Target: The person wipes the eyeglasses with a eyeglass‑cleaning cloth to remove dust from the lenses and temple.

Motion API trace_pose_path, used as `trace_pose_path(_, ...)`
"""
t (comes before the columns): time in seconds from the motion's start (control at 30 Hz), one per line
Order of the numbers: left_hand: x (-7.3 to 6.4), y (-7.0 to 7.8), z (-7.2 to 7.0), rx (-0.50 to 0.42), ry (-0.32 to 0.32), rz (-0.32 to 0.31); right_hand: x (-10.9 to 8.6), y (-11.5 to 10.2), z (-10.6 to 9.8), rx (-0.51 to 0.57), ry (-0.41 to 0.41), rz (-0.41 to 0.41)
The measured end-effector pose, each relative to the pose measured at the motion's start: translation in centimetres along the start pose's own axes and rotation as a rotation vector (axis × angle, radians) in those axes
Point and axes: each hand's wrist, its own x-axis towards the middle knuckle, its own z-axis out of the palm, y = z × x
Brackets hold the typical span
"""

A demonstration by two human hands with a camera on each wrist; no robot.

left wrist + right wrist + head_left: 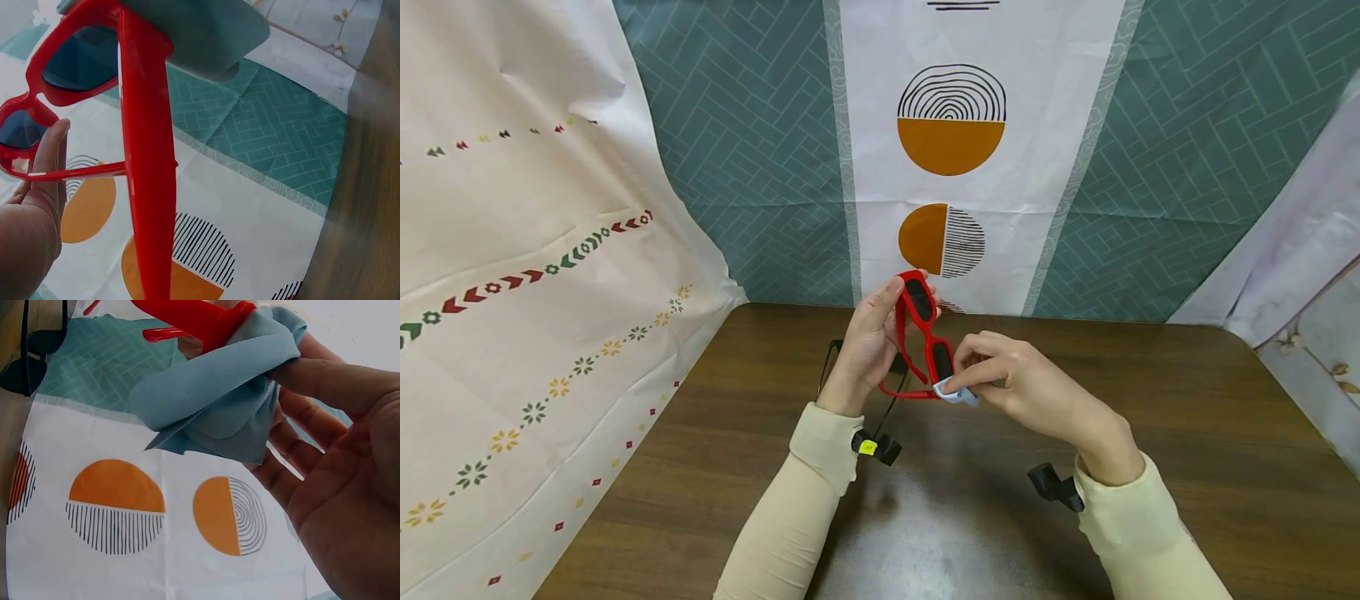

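Note:
Red-framed sunglasses (928, 335) with dark lenses are held up above the table, their arms unfolded. My left hand (867, 346) grips them at the far lens end, thumb on the near side. At the other end, my right hand (1011, 377) pinches a light blue cloth (957, 392) against the rim corner. The left wrist view shows the cloth (206, 37) over the top of a red arm (148, 156). In the right wrist view the folded cloth (212, 394) wraps the frame's corner, held between thumb and fingers; part of the frame is hidden under it.
A black pair of sunglasses (28, 362) lies on the brown wooden table (715, 467), partly hidden behind my left hand and wrist in the head view. A patterned cloth backdrop (760, 150) hangs behind the table. Small black cameras (880, 448) sit at both wrists.

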Motion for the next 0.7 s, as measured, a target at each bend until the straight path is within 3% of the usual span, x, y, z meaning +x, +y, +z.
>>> trace_pose_path(0.2,0.1,0.2,-0.2,-0.016,-0.011,-0.018,-0.2,-0.3,-0.3,-0.023,-0.006,-0.005)
trace_pose_path(0.33,0.1,0.3,-0.2,0.016,-0.041,-0.054,-0.2,-0.8,-0.5,-0.023,0.137,0.038)
trace_pose_path(0.47,0.1,0.1,0.0,0.046,-0.049,-0.072,0.5,-1.1,0.6,-0.124,0.285,0.041)
trace_pose_path(0.7,-0.3,-0.1,0.1,0.026,-0.081,-0.076,1.2,-0.6,2.0,-0.223,0.342,0.008)
